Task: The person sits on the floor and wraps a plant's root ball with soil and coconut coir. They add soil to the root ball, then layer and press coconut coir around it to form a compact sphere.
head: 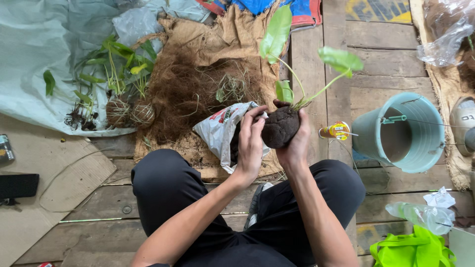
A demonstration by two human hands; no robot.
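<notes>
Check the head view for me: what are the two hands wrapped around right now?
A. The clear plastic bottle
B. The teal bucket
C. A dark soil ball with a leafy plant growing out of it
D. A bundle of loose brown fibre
C: the left hand and right hand cup a dark soil ball with green leaves rising from it, while the teal bucket stands untouched to the right.

At frame centre both hands hold a soil ball (280, 127) above the plastic bag (220, 131). Fibre pile (190, 91) lies behind it, wrapped plants (123, 111) upper left, bucket (401, 131) right.
</notes>
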